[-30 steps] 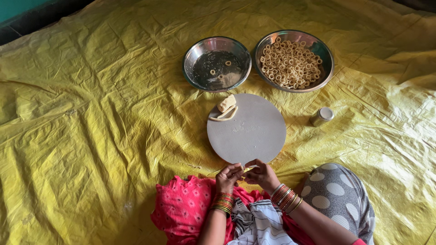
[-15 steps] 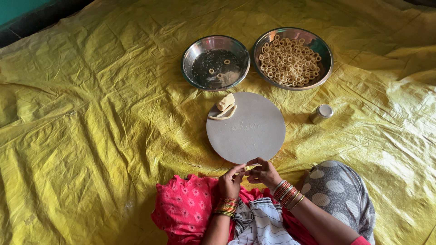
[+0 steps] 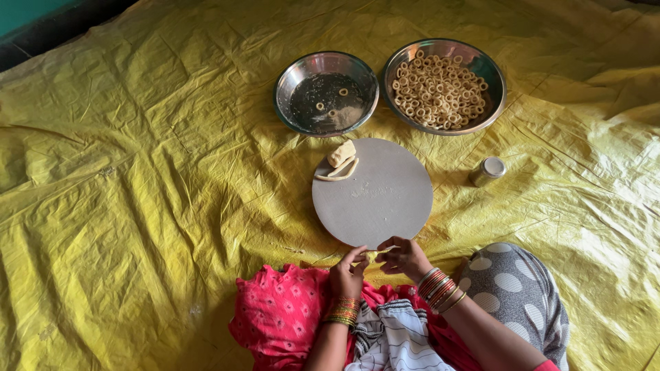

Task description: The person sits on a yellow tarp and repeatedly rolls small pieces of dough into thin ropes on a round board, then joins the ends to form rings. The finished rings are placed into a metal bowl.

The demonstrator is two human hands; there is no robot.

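Dough piece [image 3: 375, 255] pinched beside round board [image 3: 385, 206], bowls beyond.

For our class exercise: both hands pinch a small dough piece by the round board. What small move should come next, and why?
Probably join the ends into a ring: the left hand and right hand pinch a thin dough piece, and the right bowl holds many such rings.

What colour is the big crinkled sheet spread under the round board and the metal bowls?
Yellow; the crinkled plastic sheet shows best in the head view.
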